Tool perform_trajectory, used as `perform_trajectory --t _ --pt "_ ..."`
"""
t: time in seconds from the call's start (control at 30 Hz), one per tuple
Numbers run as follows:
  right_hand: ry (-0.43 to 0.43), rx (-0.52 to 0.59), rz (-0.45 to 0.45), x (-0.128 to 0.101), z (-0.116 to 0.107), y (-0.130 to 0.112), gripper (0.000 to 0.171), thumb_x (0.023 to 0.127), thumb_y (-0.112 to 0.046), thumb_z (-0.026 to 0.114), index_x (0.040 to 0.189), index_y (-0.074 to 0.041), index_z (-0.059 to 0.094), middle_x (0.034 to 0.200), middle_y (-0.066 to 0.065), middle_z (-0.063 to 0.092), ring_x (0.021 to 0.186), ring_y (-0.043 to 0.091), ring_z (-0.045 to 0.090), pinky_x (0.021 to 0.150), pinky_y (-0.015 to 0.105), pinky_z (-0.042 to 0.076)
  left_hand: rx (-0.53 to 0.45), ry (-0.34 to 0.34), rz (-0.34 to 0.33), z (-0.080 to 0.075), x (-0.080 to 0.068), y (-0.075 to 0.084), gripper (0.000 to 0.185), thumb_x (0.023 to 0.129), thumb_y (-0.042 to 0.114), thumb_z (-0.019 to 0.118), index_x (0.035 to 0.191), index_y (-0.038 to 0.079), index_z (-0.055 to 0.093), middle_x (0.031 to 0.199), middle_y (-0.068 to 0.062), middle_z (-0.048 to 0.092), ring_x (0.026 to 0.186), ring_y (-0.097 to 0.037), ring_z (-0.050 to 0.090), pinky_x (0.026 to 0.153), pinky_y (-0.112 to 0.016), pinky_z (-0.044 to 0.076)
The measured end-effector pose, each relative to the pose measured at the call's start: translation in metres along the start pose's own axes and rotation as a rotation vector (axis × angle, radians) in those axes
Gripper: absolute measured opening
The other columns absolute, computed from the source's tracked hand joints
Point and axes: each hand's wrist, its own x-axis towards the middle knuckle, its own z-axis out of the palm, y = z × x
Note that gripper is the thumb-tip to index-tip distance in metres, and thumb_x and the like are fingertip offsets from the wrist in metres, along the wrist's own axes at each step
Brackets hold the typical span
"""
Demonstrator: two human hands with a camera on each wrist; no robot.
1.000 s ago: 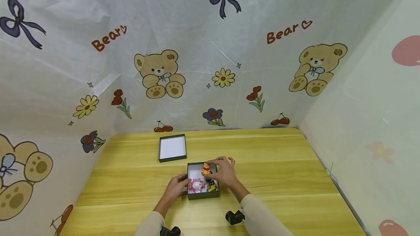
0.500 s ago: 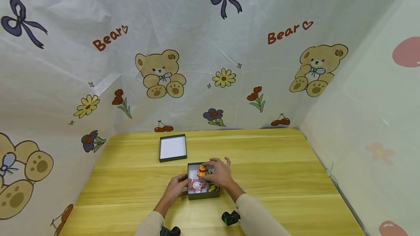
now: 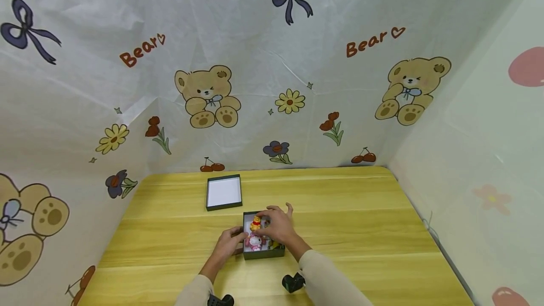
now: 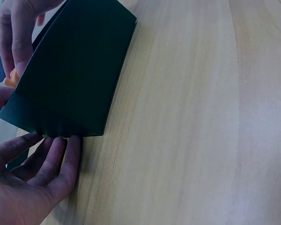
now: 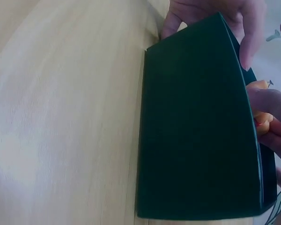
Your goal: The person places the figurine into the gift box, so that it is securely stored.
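Observation:
A dark green box (image 3: 264,255) with a white inside stands uncovered on the table. My left hand (image 3: 227,243) holds its left wall, the thumb over the rim and the fingers against the outside, as the left wrist view shows. Inside the box, my right hand (image 3: 278,225) pinches a Winnie the Pooh figurine (image 3: 255,224) in a red top between thumb and fingers. A pink-and-white figurine (image 3: 255,242) lies at the near left of the box. Another figurine (image 3: 275,244), yellow and dark, sits at the near right, partly hidden by the right hand.
Behind the box to the left lies a dark-rimmed lid (image 3: 224,191), its white inside facing up. The wooden table (image 3: 348,221) meets a bear-printed cloth wall (image 3: 250,140) at the back and a pale wall on the right.
My right hand has moved left across the box with the Winnie the Pooh figurine, from the far middle to the far left, above the pink figurine. The left hand and box have stayed put.

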Motion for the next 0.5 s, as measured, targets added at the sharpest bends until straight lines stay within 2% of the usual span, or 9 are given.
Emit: perform_trajectory --t 0.3,0.5 --pt "-0.008 -0.046 0.05 0.001 0.003 -0.011 0.044 0.072 -0.047 0.081 0.109 -0.023 0.074 0.1 -0.006 0.073 0.124 0.023 0.051 0.108 0.067 0.011 -0.013 -0.019 0.008 -0.002 -0.001 0.002 0.055 0.096 0.017 0.055 0.135 -0.019 0.039 0.13 -0.033 0.049 0.107 -0.035 0.06 0.08 -0.041 0.056" --pt "0.015 -0.13 0.073 0.002 0.007 -0.017 0.046 0.07 -0.051 0.08 0.107 -0.024 0.074 0.098 -0.007 0.073 0.126 0.023 0.05 0.107 0.068 0.012 -0.017 -0.011 0.01 -0.002 -0.001 0.001 0.058 0.096 0.022 0.057 0.136 -0.016 0.04 0.13 -0.029 0.051 0.108 -0.031 0.059 0.08 -0.039 0.057"
